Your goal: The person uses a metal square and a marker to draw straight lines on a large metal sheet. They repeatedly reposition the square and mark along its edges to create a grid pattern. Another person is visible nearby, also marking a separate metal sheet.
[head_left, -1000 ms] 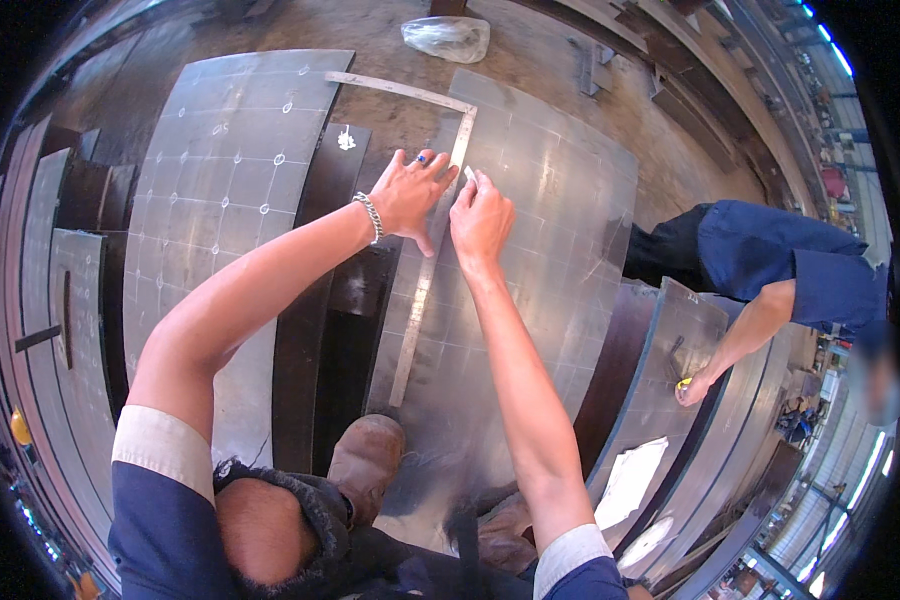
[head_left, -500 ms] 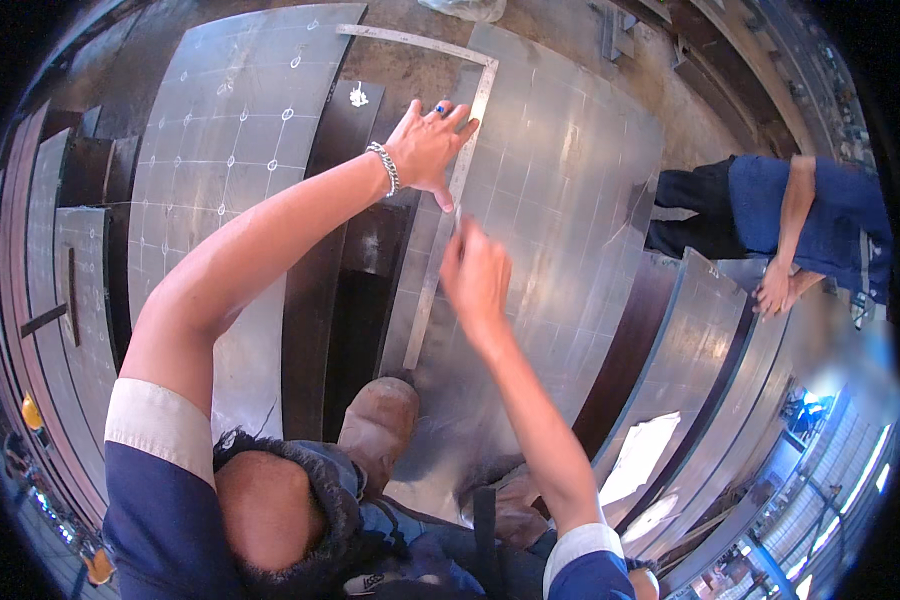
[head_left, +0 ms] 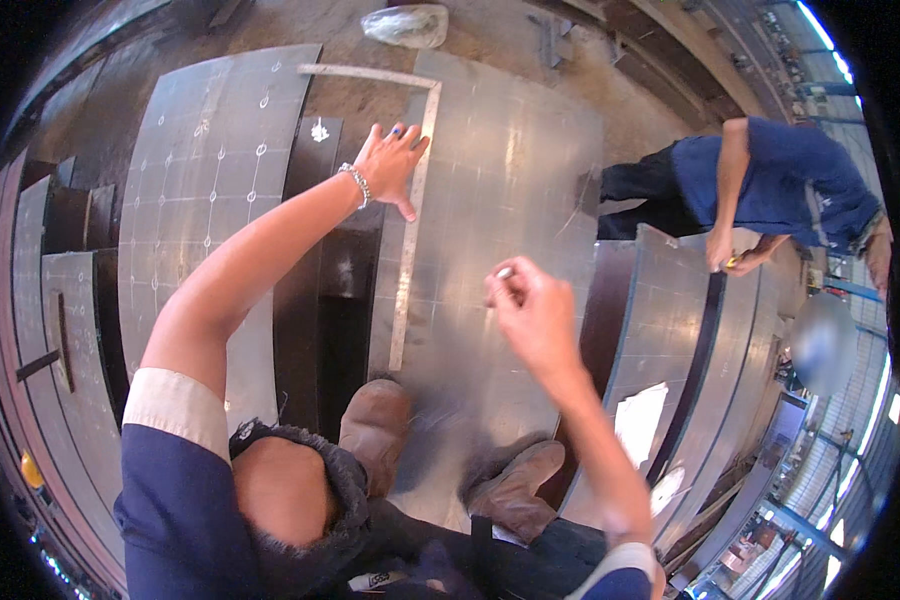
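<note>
An L-shaped steel square (head_left: 402, 310) lies on a large grey metal plate (head_left: 500, 170), its long arm running toward my boots. My left hand (head_left: 390, 163), fingers spread, rests at the plate's left edge with fingertips and thumb on the square. To the right of the square, my right hand (head_left: 532, 308) is raised over the plate in a pinch. A short whitish piece of chalk (head_left: 505, 272) shows between its thumb and forefinger. Faint pale lines cross the plate.
To the left stands another plate (head_left: 185, 190) with white lines and circles. A dark gap separates the two plates. My boots (head_left: 375, 425) stand at the near end. A co-worker in blue (head_left: 770, 180) bends over more plates at right. White paper (head_left: 640, 420) lies there.
My right hand has moved away from the square's edge, to the right and toward me. My left hand stays on the square. The whole view has shifted; the co-worker's hands have moved apart.
</note>
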Demonstrator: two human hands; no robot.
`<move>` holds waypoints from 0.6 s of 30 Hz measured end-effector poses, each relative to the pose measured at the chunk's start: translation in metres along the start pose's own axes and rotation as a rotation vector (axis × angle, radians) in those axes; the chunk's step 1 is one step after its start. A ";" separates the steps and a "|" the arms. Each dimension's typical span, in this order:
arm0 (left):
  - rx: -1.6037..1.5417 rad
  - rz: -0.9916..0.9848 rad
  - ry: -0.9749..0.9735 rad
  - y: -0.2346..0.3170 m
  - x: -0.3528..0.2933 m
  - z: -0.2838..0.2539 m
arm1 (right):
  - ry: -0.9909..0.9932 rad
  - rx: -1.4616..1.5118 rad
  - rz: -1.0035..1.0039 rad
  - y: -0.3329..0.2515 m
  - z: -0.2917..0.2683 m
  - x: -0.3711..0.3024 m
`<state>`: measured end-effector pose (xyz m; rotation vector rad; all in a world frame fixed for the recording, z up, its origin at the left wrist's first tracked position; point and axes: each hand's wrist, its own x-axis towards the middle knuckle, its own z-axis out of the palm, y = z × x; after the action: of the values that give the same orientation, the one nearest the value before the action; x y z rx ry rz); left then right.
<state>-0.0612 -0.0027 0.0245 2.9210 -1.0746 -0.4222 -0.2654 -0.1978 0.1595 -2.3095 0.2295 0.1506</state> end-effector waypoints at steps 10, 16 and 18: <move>-0.124 -0.217 0.157 0.020 -0.027 0.007 | -0.229 -0.421 -0.345 -0.044 -0.100 -0.010; -0.342 -0.467 0.361 0.046 -0.059 0.028 | -0.401 -0.215 -0.327 0.044 0.068 -0.040; -0.324 -0.553 0.404 0.043 -0.075 0.034 | -0.432 -0.219 -0.377 0.051 0.125 -0.040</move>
<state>-0.1520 0.0150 0.0143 2.7797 -0.1293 0.0124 -0.3203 -0.1353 0.0455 -2.4195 -0.4577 0.4929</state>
